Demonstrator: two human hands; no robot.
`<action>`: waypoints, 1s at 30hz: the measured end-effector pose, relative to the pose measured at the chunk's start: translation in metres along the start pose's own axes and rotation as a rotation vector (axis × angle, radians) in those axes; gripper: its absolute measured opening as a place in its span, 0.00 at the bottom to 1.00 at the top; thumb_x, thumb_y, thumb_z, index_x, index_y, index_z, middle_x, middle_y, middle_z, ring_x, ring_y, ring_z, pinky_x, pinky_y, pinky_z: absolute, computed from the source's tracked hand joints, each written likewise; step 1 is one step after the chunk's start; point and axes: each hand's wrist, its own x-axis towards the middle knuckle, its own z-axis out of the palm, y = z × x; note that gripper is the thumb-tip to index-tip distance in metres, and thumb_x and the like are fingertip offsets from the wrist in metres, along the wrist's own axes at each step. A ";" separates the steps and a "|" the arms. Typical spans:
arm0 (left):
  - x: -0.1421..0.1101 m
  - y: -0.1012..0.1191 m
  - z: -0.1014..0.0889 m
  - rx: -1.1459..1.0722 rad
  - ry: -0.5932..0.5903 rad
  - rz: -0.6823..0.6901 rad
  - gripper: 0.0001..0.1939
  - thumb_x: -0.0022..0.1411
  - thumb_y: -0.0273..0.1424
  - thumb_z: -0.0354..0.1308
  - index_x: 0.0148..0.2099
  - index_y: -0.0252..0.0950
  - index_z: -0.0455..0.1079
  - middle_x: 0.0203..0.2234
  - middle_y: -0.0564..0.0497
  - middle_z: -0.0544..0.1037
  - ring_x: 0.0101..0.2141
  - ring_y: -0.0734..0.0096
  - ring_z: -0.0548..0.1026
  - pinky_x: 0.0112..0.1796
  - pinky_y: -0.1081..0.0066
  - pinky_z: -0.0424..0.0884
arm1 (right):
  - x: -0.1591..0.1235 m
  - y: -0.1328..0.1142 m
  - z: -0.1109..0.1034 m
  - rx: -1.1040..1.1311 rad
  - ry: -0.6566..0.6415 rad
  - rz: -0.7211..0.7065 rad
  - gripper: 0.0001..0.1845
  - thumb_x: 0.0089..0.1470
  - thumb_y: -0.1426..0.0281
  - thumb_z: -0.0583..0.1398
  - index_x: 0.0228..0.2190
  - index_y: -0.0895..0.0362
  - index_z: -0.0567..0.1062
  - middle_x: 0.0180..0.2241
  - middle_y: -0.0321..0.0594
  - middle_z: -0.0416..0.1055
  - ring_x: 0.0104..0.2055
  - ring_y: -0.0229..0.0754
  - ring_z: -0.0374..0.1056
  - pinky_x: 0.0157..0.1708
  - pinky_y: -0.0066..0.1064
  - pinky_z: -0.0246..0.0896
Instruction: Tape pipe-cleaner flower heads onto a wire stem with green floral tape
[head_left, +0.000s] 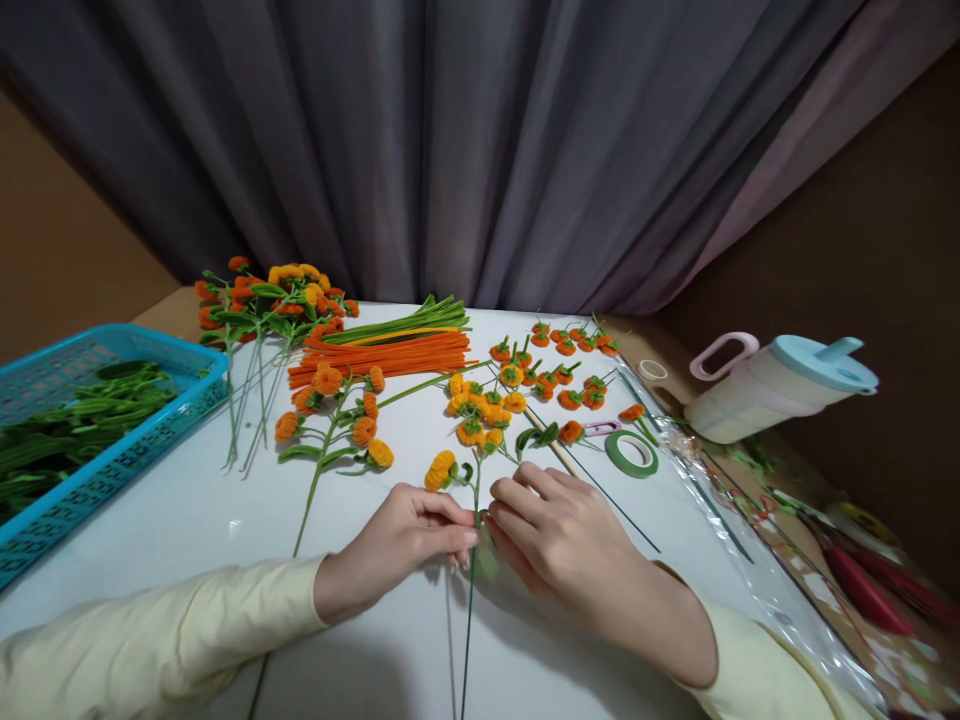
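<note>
My left hand [405, 545] pinches a thin green wire stem [469, 620] between thumb and fingertips. The stem runs down toward me, and a yellow fuzzy pipe-cleaner flower [440, 470] and small leaves branch off its upper part. Close against the stem's right side, my right hand [574, 535] has its fingers curled together. A bit of green shows at its fingertips, but what it holds is mostly hidden. Beyond my hands lies a cluster of yellow pipe-cleaner flowers [491, 410]. Left of them rests a flower branch [324, 450] with orange and yellow heads.
A blue basket [202, 392] of green leaves stands left. Orange pipe cleaners [382, 355] and a flower bunch [277, 295] lie at the back. Loose orange flowers [570, 398], a green tape roll [632, 455], a tumbler [780, 390] and red-handled pliers [866, 590] are right.
</note>
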 end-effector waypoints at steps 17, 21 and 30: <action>0.002 -0.004 -0.001 0.031 -0.084 0.067 0.10 0.52 0.34 0.65 0.31 0.31 0.73 0.20 0.53 0.73 0.24 0.75 0.70 0.30 0.74 0.65 | -0.025 0.006 0.000 0.605 0.065 0.291 0.12 0.57 0.77 0.56 0.44 0.57 0.67 0.39 0.43 0.73 0.39 0.41 0.71 0.38 0.32 0.69; 0.002 -0.002 0.001 0.061 -0.077 0.080 0.12 0.52 0.36 0.64 0.29 0.31 0.71 0.19 0.53 0.72 0.24 0.75 0.69 0.29 0.74 0.64 | -0.023 0.005 0.001 0.481 0.178 0.165 0.15 0.56 0.81 0.53 0.45 0.58 0.66 0.38 0.45 0.73 0.41 0.43 0.69 0.39 0.34 0.69; 0.001 0.000 0.000 0.089 -0.095 0.105 0.12 0.52 0.36 0.64 0.29 0.31 0.71 0.19 0.54 0.71 0.23 0.76 0.67 0.28 0.75 0.63 | -0.025 0.006 0.011 0.376 0.187 0.062 0.17 0.56 0.81 0.53 0.48 0.62 0.65 0.44 0.51 0.71 0.48 0.46 0.67 0.46 0.40 0.69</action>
